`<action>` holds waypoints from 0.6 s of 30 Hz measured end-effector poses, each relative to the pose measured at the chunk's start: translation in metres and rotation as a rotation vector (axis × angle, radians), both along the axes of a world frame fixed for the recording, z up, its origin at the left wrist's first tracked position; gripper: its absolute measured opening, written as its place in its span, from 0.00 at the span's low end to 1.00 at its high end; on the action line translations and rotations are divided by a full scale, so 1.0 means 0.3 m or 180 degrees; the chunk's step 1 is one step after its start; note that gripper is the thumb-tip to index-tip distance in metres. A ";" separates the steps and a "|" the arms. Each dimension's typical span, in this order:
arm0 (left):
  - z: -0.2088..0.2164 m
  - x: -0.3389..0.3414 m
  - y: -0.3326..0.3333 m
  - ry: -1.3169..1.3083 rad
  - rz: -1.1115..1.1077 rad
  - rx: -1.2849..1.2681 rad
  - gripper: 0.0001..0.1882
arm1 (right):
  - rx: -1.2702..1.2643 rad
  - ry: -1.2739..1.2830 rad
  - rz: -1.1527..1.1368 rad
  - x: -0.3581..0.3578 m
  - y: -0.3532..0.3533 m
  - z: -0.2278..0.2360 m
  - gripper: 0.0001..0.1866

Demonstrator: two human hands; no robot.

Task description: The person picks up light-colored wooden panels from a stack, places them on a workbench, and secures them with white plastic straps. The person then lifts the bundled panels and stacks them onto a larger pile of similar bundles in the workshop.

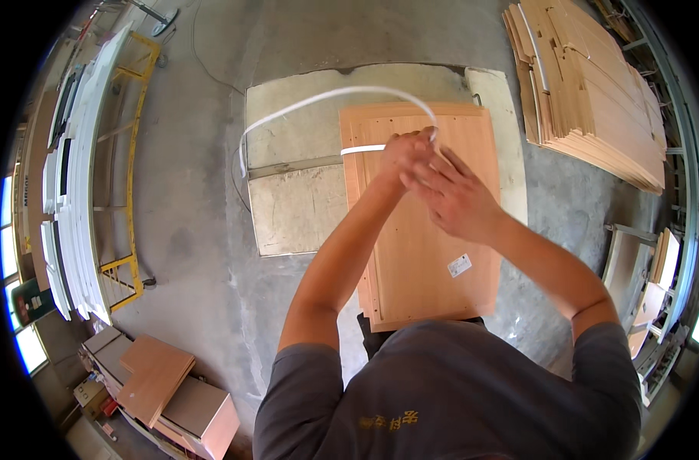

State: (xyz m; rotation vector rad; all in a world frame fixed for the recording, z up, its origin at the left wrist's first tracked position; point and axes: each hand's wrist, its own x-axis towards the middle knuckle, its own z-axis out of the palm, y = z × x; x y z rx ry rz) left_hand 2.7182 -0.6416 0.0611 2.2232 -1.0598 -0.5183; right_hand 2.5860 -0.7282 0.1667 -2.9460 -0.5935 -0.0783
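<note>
A stack of light wood panels (pixel 430 230) lies in front of me, with a white label (pixel 459 265) on its top face. A white strap (pixel 349 90) runs across the far part of the stack, and its loose length arches up and out to the left. My left hand (pixel 405 159) is closed on the strap above the panels. Close against it, my right hand (pixel 466 202) has its fingers stretched out and partly overlaps the left one. The strap between the hands is largely hidden by the fingers.
The panels rest over a pale, low platform (pixel 288 218). A tall stack of wood boards (pixel 587 100) stands at the far right. At the left is a yellow-framed wheeled rack (pixel 133 169) with white panels; brown boards (pixel 154 376) lie at the near left.
</note>
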 end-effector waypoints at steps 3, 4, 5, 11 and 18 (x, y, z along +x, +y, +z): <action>-0.020 -0.040 -0.007 -0.0969 -0.0279 0.0524 0.13 | -0.1113 0.0197 -0.0180 0.103 -0.209 -0.011 0.16; -0.033 -0.009 0.012 -0.0864 -0.0296 0.0634 0.13 | -0.1359 0.0959 -0.0256 0.074 -0.349 -0.045 0.10; -0.040 0.063 0.077 -0.0939 -0.0144 0.0603 0.12 | -0.1099 0.0792 -0.0328 0.012 -0.499 -0.092 0.07; 0.071 0.499 0.717 0.0365 0.2009 -0.0720 0.15 | -0.1054 0.0533 -0.1576 -0.374 -1.054 -0.101 0.04; 0.538 0.456 0.733 0.0391 0.1576 -0.1580 0.17 | -0.0967 0.0885 -0.3184 -0.458 -1.191 -0.212 0.06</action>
